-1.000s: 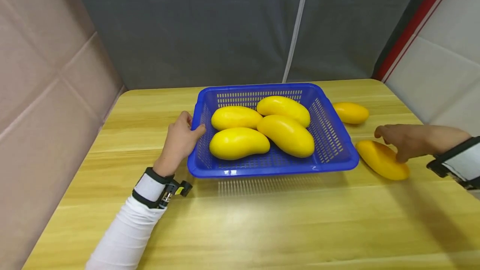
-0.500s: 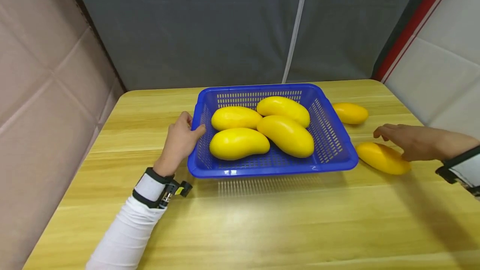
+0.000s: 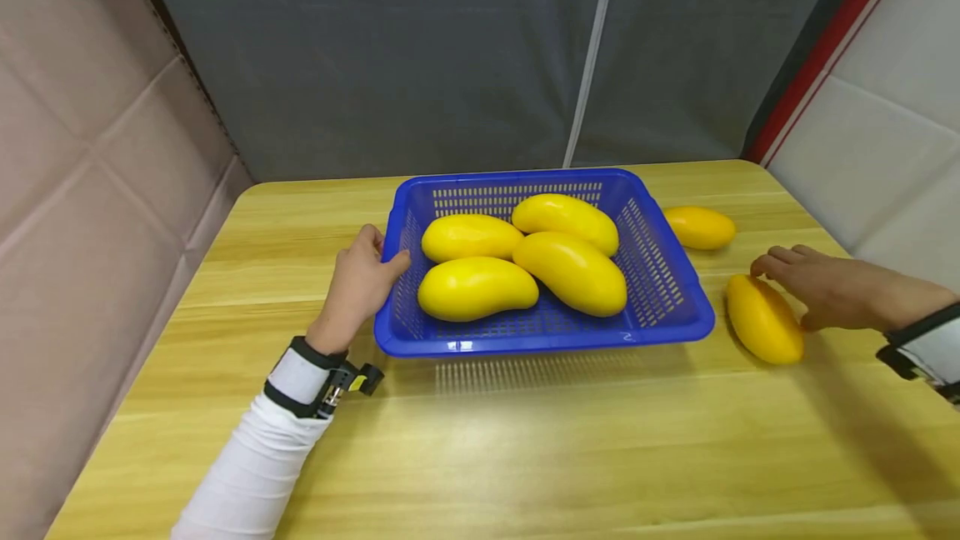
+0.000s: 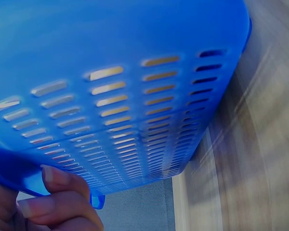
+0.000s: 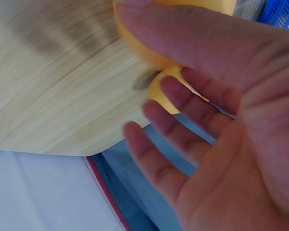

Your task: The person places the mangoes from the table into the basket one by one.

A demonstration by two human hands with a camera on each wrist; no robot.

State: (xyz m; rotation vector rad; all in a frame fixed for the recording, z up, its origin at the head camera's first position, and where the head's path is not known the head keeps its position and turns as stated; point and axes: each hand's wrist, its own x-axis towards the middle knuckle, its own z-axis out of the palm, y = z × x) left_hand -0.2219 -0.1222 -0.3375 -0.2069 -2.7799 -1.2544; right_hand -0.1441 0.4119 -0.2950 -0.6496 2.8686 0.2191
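Note:
A blue plastic basket (image 3: pixel 543 343) with slotted walls stands mid-table, holding several yellow mangoes (image 3: pixel 573 273). My left hand (image 3: pixel 358 283) grips the basket's left rim, thumb over the inside edge; curled fingers show under the rim in the left wrist view. To the right of the basket lies a loose mango (image 3: pixel 765 319) on the table. My right hand (image 3: pixel 840 286) is at its right side, with the thumb against it and the other fingers loosely spread, as the right wrist view shows. Farther back, another mango (image 3: pixel 701 227) sits beside the basket's right wall.
The wooden table (image 3: pixel 525 457) has a dark grey curtain (image 3: pixel 375 65) behind it. A pinkish padded wall (image 3: pixel 90 190) rises on the left, and a white panel (image 3: pixel 900 132) with a red strip borders the right.
The loose mango has turned so that its near end points more toward me. My right hand has shifted slightly right. The left hand and basket hold still.

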